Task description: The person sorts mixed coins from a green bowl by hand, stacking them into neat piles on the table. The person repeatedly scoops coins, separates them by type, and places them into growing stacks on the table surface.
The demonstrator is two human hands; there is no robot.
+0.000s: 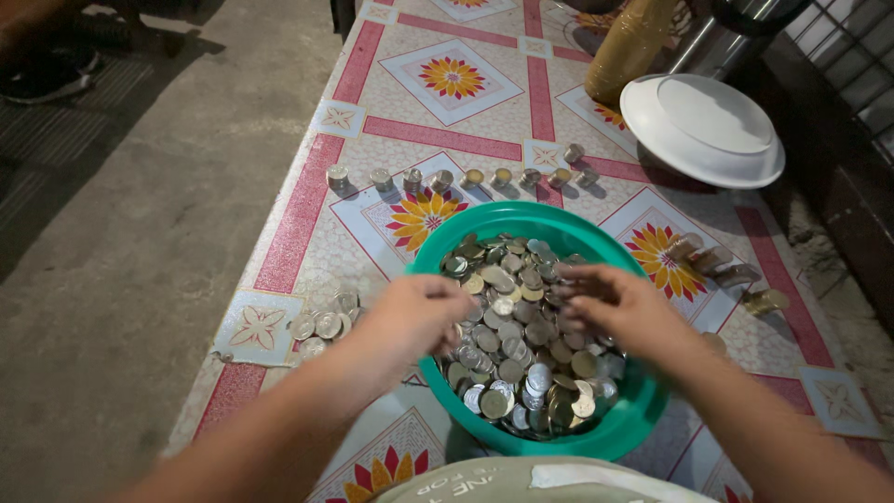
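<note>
Both your hands are in the green bowl (622,424), which sits at the near edge of the desk (307,200). Your left hand (416,312) curls over the coins (521,345); your right hand (622,307) pinches at them, though I cannot tell what it holds. Lean on the rim and the bowl may tip off the edge. A careless sleeve could topple the stacks (466,177) behind.

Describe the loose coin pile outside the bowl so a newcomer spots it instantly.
Start at the green bowl of coins on the patterned table. Just left of it, beyond the left hand, lies a flat scatter of silver coins. Unlike the stacked coins farther back, these lie unstacked.
</note>
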